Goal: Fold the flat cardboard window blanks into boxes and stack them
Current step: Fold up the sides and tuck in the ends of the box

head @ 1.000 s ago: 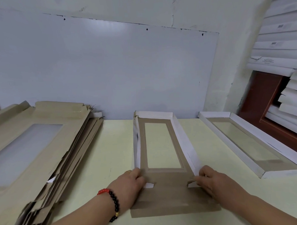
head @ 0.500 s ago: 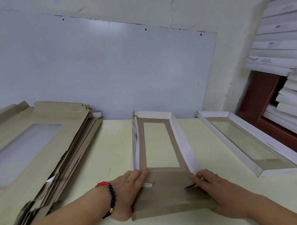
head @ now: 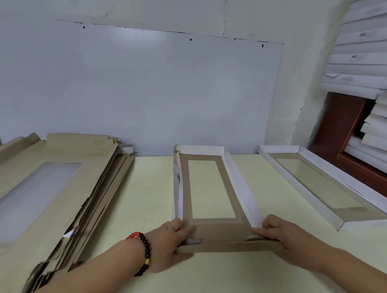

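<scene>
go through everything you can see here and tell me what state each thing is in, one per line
Middle box: half folded, far end and side walls up, near flap being raised.
Left hand: grips the near left corner.
Right hand: grips the near right corner.
Right box: fully folded, resting on the table, untouched.
Blanks: flat, piled at left.
White boxes: stacked at right.

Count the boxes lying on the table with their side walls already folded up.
2. One box lies mid-table, its near end flap gripped by the left hand and right hand. A finished box lies to its right. The flat blanks at left may hide others.
</scene>
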`<state>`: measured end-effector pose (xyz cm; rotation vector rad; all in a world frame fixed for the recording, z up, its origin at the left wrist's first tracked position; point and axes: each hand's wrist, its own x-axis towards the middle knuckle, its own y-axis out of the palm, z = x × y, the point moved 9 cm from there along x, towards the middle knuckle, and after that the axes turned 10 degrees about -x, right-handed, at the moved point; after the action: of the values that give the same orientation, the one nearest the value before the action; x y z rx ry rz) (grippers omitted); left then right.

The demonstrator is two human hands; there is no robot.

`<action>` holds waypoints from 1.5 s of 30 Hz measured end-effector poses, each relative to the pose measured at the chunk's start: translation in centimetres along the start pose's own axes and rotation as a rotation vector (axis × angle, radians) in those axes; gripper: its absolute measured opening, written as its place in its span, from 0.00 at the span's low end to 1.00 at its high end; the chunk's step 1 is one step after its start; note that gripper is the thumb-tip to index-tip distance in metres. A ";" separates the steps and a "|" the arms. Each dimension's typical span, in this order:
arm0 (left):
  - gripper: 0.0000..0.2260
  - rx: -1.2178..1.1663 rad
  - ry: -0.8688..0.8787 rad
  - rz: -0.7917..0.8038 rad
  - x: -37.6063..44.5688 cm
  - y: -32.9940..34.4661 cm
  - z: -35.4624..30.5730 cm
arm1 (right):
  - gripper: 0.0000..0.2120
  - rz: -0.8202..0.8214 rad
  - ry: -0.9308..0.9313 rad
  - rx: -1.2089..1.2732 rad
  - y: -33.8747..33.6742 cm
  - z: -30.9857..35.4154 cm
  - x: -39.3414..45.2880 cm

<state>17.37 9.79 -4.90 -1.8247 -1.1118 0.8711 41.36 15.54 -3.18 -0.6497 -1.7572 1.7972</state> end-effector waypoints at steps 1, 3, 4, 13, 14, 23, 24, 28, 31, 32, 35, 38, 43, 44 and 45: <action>0.26 -0.038 -0.009 -0.032 0.1 -0.4 0.1 | 0.20 -0.019 0.012 0.001 -0.2 -0.2 0.1; 0.20 -0.102 -0.045 -0.081 0.4 -1.0 0.6 | 0.17 -0.034 0.047 0.017 -0.5 -0.6 0.2; 0.18 -0.143 -0.066 -0.106 0.5 -1.2 0.9 | 0.17 -0.043 0.062 0.033 -0.8 -0.7 0.3; 0.05 -0.478 -0.106 -0.385 0.2 -2.5 2.9 | 0.10 -0.088 0.377 0.416 -0.8 -3.0 -0.2; 0.06 -0.472 -0.119 -0.406 0.2 -2.5 3.0 | 0.09 -0.101 0.385 0.443 -0.7 -3.1 -0.1; 0.03 -0.295 -0.111 -0.557 0.1 -3.2 2.0 | 0.10 -0.212 0.470 0.409 -0.7 -3.3 0.1; 0.04 -0.240 -0.100 -0.580 -0.1 -3.3 1.7 | 0.09 -0.201 0.470 0.389 -0.7 -3.2 0.1; 0.12 -0.129 -0.062 -0.616 -0.3 -3.4 1.3 | 0.14 -0.164 0.452 0.260 -0.9 -2.8 0.3; 0.07 0.017 0.051 -0.719 -1.0 -4.8 -0.8 | 0.17 -0.130 0.411 0.170 -1.1 -2.2 0.6; 0.08 0.066 0.103 -0.745 -1.2 -5.2 -1.7 | 0.19 -0.115 0.400 0.146 -1.1 -2.0 0.6; 0.10 0.206 0.257 -0.756 -1.3 -5.1 -3.8 | 0.18 -0.070 0.367 0.113 -1.1 -1.7 0.6; 0.21 0.231 0.282 -0.694 -1.2 -4.3 -3.4 | 0.09 -0.042 0.347 0.134 -0.9 -1.8 0.2; 0.10 0.310 0.308 -0.495 -1.0 -2.9 -3.2 | 0.05 -0.052 0.311 0.004 -0.7 -1.6 0.4; 0.08 0.314 0.306 -0.471 -1.0 -2.8 -3.4 | 0.07 -0.066 0.304 -0.019 -0.8 -1.4 0.5; 0.08 0.311 0.290 -0.455 -0.9 -2.6 -3.3 | 0.08 -0.078 0.293 -0.043 -0.8 -1.4 0.5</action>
<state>18.97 8.77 -1.05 -1.3175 -1.0746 0.4615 41.98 16.89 -2.38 -0.8056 -1.6031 1.5286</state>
